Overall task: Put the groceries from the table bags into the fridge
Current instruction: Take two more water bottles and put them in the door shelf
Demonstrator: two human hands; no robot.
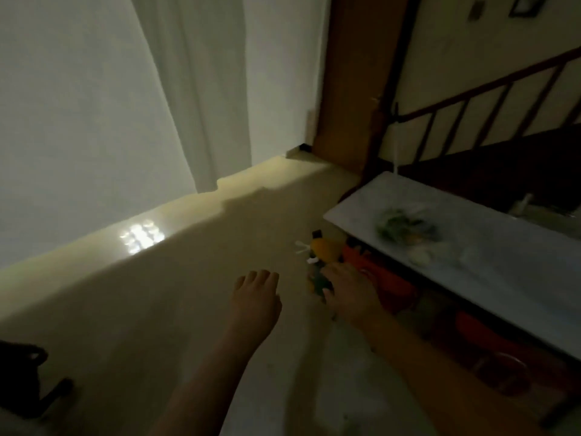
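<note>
Dim room, pale floor (157, 309) wide under both arms, and the white bench (503, 262) runs off beyond the right fingers with blurred greens (399, 228) on top. Left hand (254, 303) hangs empty, fingers loosely curled; right hand (349, 297) grips an orange-and-green bottle (323, 247) poking out past its fingertips.

Two bare forearms, left hand (255, 299), right hand (348, 292) (blurred, sleeveless)
</note>
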